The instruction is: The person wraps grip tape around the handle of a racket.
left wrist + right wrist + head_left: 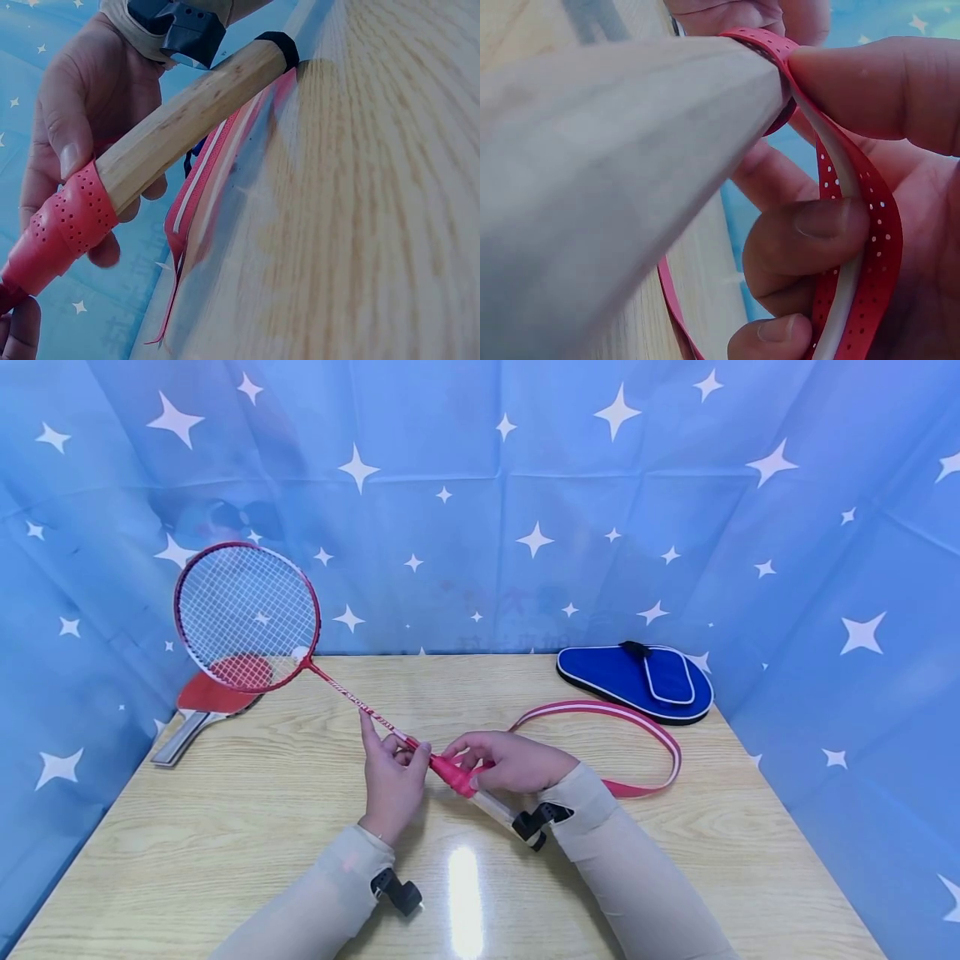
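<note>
While the left hand pinches the badminton racket where shaft meets handle, the right hand is clamped on the red tape just beside it. From the head view, the strung head rises beyond the left hand, the bare handle juts out below the right, and the loose tape loops onto the table past that grip. Holding the shaft steady with the left pinch would probably help each turn land cleanly.

From the left wrist, the right thumb lies at the wrap's edge; beyond it, bare wood runs to the black end cap. The turns overlap, and matching their slant and spacing should keep the covering even.

From the right wrist, the right thumb presses the tape to the handle, while the band bows through the curled fingers. That slack is best drawn snug and flat, lest it ridge or twist.
</note>
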Available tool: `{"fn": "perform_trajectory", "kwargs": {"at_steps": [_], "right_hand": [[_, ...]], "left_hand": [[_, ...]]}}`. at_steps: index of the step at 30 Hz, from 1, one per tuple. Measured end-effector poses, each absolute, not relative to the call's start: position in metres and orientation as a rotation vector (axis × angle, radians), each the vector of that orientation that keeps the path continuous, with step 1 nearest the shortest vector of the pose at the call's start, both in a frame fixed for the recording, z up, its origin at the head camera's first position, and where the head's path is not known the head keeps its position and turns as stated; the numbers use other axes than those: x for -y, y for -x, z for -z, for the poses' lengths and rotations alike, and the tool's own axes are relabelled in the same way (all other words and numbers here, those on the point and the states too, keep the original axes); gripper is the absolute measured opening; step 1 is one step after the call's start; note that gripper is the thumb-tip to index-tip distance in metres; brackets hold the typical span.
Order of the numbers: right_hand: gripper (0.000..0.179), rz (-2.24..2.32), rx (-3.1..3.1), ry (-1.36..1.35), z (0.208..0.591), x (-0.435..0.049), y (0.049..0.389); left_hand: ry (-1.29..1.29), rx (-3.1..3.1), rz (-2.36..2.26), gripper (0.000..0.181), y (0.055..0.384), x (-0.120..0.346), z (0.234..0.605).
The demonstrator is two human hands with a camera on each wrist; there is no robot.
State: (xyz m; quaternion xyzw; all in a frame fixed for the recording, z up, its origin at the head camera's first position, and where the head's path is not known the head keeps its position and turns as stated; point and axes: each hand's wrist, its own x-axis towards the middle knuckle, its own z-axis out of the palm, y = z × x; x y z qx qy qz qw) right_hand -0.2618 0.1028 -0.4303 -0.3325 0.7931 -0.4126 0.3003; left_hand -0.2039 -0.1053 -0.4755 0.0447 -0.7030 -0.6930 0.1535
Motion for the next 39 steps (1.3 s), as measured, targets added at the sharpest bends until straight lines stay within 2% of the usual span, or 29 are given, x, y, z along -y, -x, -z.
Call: {"fn": "perform_trajectory", "kwargs": {"at_steps": [39], "right_hand": [[0.049,1.073,-2.123,0.887,0.4333,-0.1034,0.2641]], "left_hand": [[-0.102,2.015,2.004,0.115,0.2030,0.1059,0.4748]]}}
